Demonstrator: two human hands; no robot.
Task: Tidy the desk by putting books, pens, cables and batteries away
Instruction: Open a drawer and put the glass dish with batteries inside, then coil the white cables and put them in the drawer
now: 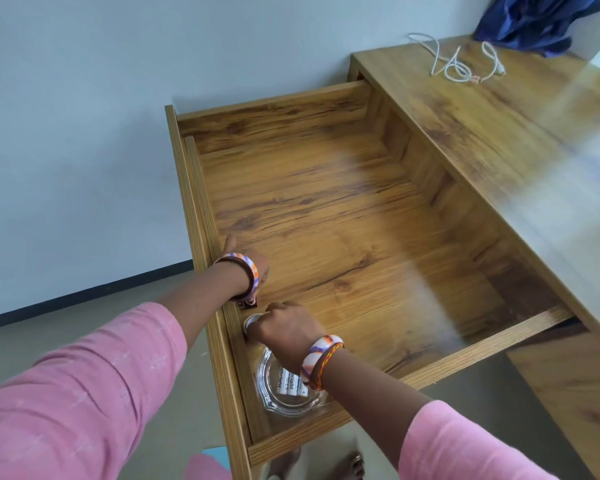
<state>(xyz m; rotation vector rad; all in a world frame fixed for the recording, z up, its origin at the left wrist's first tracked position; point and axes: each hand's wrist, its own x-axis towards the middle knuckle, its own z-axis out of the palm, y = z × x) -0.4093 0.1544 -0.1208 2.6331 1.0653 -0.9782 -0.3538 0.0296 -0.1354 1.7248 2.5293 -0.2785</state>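
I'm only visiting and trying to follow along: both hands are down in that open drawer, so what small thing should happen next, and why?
Probably let go of the small white round thing that the right hand holds in the drawer corner and draw the hand out. The batteries already lie in the glass dish, while the white cable waits on the desk. The left hand is too hidden to judge.

The person is wearing pink long sleeves [66,393] pushed up the forearms, with a dark bangle and an orange, white and purple bangle [248,271] at nine o'clock, and a matching patterned bangle beside a red-yellow thread band [321,358] at six o'clock.
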